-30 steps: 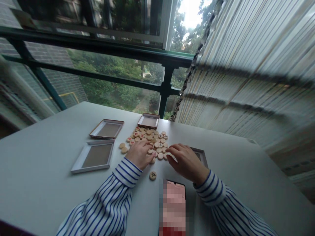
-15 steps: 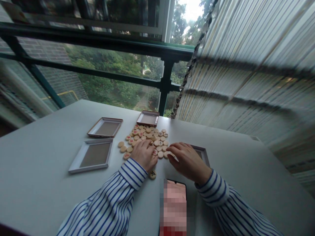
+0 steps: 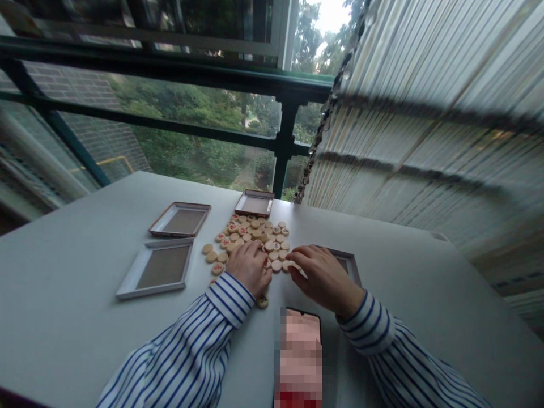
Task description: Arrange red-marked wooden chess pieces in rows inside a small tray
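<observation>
Many round wooden Chinese chess pieces lie in a loose heap mid-table, some showing red or dark characters, others blank. My left hand rests over the near side of the heap, its fingers bent and close together; what its fingertips hold is hidden. At the heap's right edge, my right hand is open, thumb and curved fingers apart, close to a blank piece. One dark-lettered piece lies just below my left hand, partly covered by it.
A shallow tray and a brown-rimmed lid lie left of the heap, another box part behind it. A further tray sits partly behind my right hand. A phone lies on the white table between my forearms.
The view has shifted very slightly. Both hands stay almost where they were, and the heap looks nearly the same.
</observation>
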The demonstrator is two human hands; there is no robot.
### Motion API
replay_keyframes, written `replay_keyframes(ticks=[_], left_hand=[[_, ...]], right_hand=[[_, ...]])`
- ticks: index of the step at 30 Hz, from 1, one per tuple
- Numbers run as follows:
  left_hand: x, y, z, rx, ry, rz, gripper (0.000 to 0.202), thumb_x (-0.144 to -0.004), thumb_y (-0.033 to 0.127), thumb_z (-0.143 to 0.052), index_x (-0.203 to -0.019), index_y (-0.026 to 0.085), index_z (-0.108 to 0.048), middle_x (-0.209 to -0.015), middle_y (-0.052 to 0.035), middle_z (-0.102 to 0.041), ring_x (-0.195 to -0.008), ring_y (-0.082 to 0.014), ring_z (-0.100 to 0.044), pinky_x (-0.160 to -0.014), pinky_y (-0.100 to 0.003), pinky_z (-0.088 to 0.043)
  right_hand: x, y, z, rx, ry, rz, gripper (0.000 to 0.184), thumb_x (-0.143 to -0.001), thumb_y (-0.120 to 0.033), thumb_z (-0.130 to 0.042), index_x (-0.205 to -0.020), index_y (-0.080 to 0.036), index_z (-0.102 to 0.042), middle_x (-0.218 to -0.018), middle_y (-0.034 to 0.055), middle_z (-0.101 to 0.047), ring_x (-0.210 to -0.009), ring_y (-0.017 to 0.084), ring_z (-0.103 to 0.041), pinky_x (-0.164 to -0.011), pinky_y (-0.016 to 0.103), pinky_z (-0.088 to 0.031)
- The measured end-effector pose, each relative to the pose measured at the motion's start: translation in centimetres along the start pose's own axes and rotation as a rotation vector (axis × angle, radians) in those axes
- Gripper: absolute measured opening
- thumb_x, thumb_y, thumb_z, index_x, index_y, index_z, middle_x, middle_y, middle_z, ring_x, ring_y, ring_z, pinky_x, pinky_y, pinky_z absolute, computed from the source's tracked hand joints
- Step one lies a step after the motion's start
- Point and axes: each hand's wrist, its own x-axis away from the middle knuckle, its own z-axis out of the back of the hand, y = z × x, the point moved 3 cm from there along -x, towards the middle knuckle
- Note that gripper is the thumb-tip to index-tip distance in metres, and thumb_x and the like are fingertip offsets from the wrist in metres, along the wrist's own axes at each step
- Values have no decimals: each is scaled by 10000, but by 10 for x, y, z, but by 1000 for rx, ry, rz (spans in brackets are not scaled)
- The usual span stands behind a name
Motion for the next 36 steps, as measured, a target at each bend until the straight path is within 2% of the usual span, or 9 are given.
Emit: replay_keyframes(ticks=[4,10,15,24,31,36], left_hand=[[0,0,-1,-22,46,15,312,-668,297,-565,-935,162,-651,-1166,-145,-534,-1108,-307,-450,-949,-471,-342],[1,1,-1,-66,33,-15,258,-650,266,-570,-867,164,-667,-1235,-163,-490,-1175,-321,-393,-976,-499,-292],[2,1,-3,-72,35,-21,255,-629,262,-585,-852,170,-666,-1231,-164,-493,-1172,-326,-396,-971,-507,-295],[1,-1,-5,-64,86,-39,213,-684,270,-538,-809,155,-666,-1156,-160,-546,-1132,-317,-436,-950,-498,-329],[-2,0,5,3,220,-61,187,-661,259,-560,-787,151,-644,-1068,-126,-603,-1050,-294,-498,-923,-467,-364],[-3,-1,15,47,377,-81,151,-680,234,-558,-798,159,-613,-1043,-105,-615,-1012,-262,-525,-929,-444,-366]], right_hand=[[-1,-1,1,-3,-2,-2,211,-859,-250,-434,-1017,-214,-570,-975,51,-608,-929,169,-516,-779,304,-348],[-1,-2,1,1,-5,-4,206,-851,-245,-446,-1011,-211,-571,-962,51,-610,-919,175,-519,-766,306,-344],[-1,-2,1,-3,-5,-1,205,-849,-241,-449,-1012,-207,-570,-960,54,-611,-921,176,-518,-766,307,-342],[0,-1,0,-3,-3,7,203,-843,-232,-457,-1011,-204,-567,-959,55,-611,-915,172,-520,-779,310,-348],[-1,-1,2,-5,-4,-3,212,-847,-239,-452,-1020,-205,-570,-969,62,-612,-943,171,-518,-812,311,-351],[0,0,4,-2,-7,-13,219,-855,-247,-438,-1022,-201,-573,-987,66,-612,-937,176,-523,-811,312,-352]])
